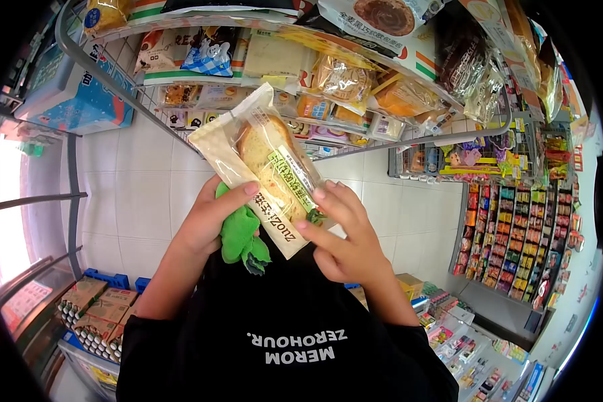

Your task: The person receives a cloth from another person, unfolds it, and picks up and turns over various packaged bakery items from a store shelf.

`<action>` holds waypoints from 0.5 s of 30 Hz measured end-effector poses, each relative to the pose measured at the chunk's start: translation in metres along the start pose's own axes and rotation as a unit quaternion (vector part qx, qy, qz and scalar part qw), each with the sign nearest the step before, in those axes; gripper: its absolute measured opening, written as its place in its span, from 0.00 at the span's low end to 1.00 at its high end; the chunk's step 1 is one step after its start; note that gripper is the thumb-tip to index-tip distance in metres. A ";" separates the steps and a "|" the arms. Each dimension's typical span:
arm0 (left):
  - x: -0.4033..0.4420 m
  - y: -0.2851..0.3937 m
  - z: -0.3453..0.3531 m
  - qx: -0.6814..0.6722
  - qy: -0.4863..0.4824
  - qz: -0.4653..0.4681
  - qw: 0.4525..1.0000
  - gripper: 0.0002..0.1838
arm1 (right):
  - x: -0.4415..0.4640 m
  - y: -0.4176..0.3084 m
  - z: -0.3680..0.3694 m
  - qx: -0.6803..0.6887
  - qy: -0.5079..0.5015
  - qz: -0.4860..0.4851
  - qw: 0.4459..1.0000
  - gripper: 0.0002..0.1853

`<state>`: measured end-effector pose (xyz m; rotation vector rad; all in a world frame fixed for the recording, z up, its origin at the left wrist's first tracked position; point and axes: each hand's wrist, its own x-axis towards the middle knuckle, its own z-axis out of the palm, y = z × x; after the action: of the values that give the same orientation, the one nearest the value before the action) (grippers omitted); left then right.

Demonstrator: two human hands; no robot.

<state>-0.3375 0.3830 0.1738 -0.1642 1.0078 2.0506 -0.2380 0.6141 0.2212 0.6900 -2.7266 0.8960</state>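
Note:
A packaged bread [271, 167] in a clear and cream wrapper with green lettering is held up at a slant in front of my chest. My left hand [211, 218] grips its left edge, with the thumb on top of the wrapper. The same hand also holds a crumpled green cloth [238, 234] that hangs below the package. At the package's lower right, my right hand [345, 234] has its fingers bent on the wrapper's edge and surface. The bread's underside and the fingers beneath it are hidden.
A wire shelf rack [409, 142] with several packaged breads and cakes stands just ahead. Snack racks [509, 234] are at right, and a blue box [80, 94] is at upper left. Stacked cartons [104, 308] sit at lower left on the tiled floor [141, 201].

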 end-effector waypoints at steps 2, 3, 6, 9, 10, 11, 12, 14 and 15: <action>-0.001 -0.009 0.009 -0.003 0.011 0.006 1.000 0.23 | -0.016 0.011 -0.001 0.092 0.074 0.075 0.990 0.36; 0.000 -0.014 0.015 -0.008 0.014 0.005 1.000 0.23 | -0.026 0.018 0.000 0.138 0.109 0.113 0.978 0.39; 0.005 -0.043 0.036 -0.033 0.022 0.032 0.999 0.21 | -0.048 0.032 -0.001 0.477 0.161 0.240 0.830 0.42; 0.015 -0.075 0.054 -0.046 -0.003 0.051 0.998 0.21 | -0.076 0.049 -0.002 0.660 0.164 0.305 0.667 0.40; 0.018 -0.088 0.059 -0.032 -0.006 0.043 0.999 0.21 | -0.085 0.053 -0.003 0.655 0.154 0.329 0.663 0.39; 0.022 -0.102 0.064 -0.017 -0.009 0.034 0.999 0.22 | -0.093 0.055 -0.005 0.649 0.145 0.353 0.658 0.38; 0.025 -0.116 0.070 0.029 -0.012 0.053 0.998 0.22 | -0.097 0.057 -0.007 0.615 0.171 0.351 0.685 0.34; 0.027 -0.138 0.078 0.001 -0.048 0.052 0.997 0.24 | -0.111 0.071 -0.022 0.622 0.179 0.352 0.676 0.32; 0.027 -0.147 0.083 -0.012 -0.066 0.053 0.996 0.24 | -0.119 0.079 -0.030 0.626 0.183 0.352 0.672 0.32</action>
<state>-0.2300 0.5077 0.1299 0.0123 0.9281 2.1390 -0.1710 0.7325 0.1668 -0.5200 -1.5687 2.7184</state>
